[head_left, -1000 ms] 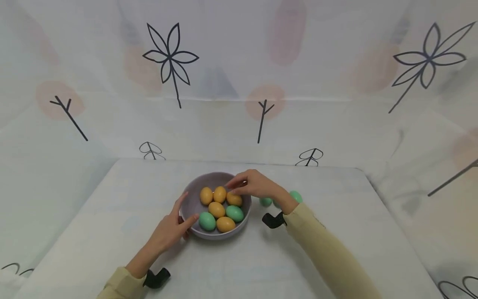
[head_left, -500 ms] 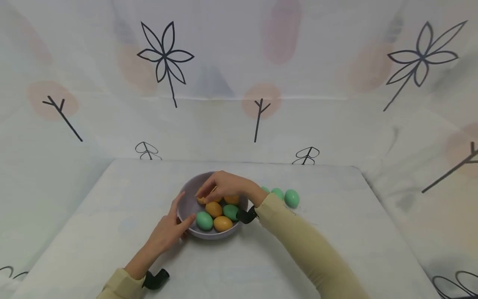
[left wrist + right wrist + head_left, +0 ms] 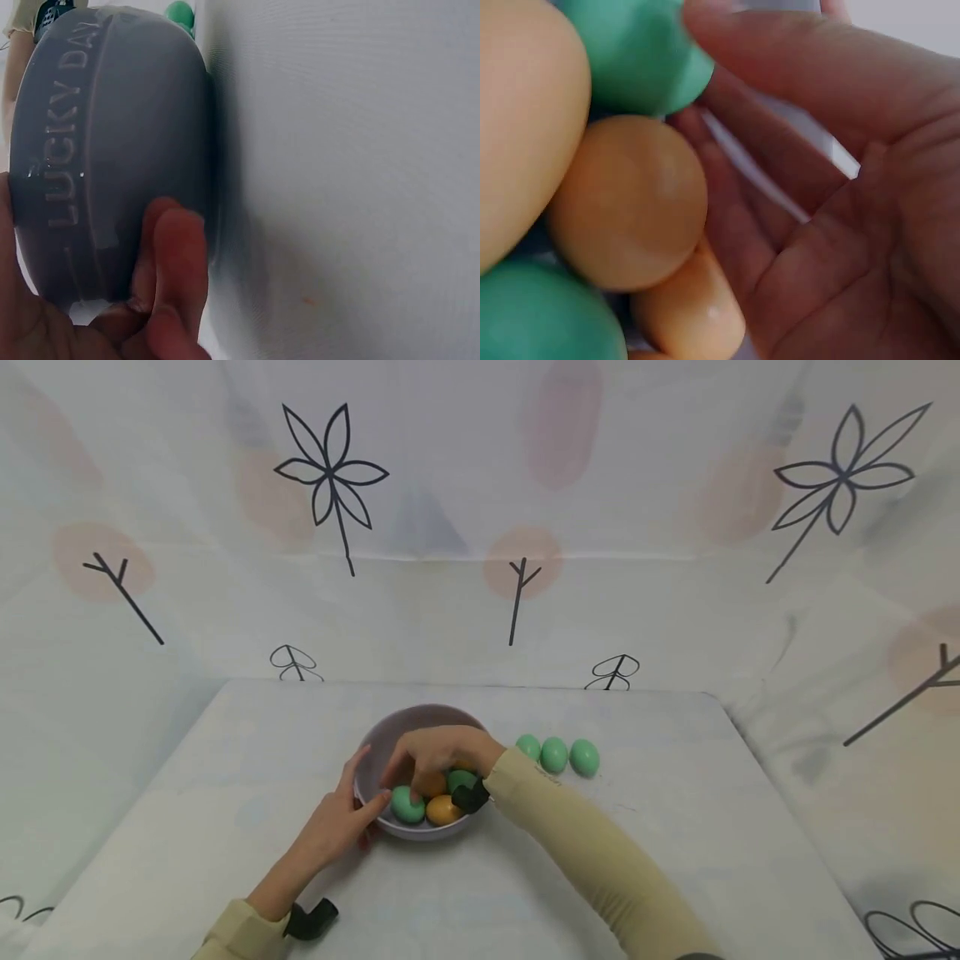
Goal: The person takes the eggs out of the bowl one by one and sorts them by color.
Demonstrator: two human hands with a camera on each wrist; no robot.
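The right hand (image 3: 435,756), which a second ago hovered at the far rim, has dipped into the grey bowl (image 3: 372,758), fingers loosely spread over a green egg (image 3: 407,804) without yet closing on it. The left hand (image 3: 341,822) clasps the bowl's near wall on the worktop (image 3: 675,852).

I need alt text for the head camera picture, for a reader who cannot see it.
A person's right hand reaches into a grey bowl of orange and green eggs, fingers at a green egg, while the left hand holds the bowl's rim. Three green eggs lie in a row on the white table to the right of the bowl.
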